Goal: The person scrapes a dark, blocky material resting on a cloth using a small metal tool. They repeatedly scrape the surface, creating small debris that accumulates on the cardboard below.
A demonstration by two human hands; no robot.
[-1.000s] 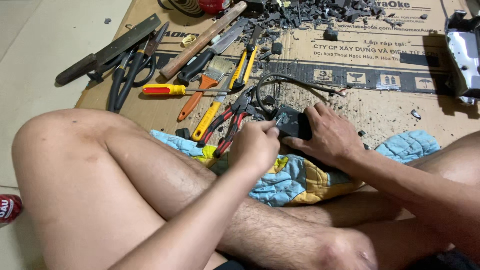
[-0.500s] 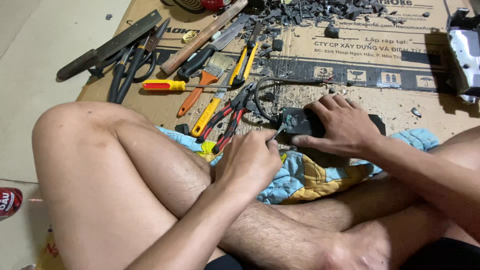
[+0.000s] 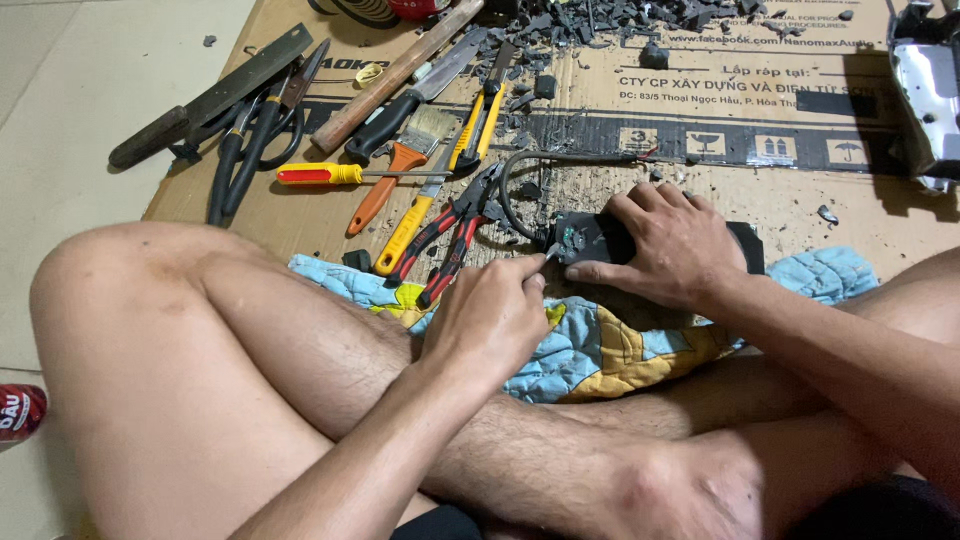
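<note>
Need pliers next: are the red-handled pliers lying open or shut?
Open. The red-handled pliers lie flat on the cardboard, handles spread apart toward the quilt, untouched by the left hand.

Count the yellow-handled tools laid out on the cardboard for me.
3: a red-tipped yellow screwdriver on the left, a yellow utility knife beside the red pliers, and a yellow-and-black tool above them. Others may be hidden.

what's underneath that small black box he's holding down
The right hand presses the black box onto flattened cardboard littered with dark crumbs, at the quilted cloth's edge. The hand hides its far half.
</note>
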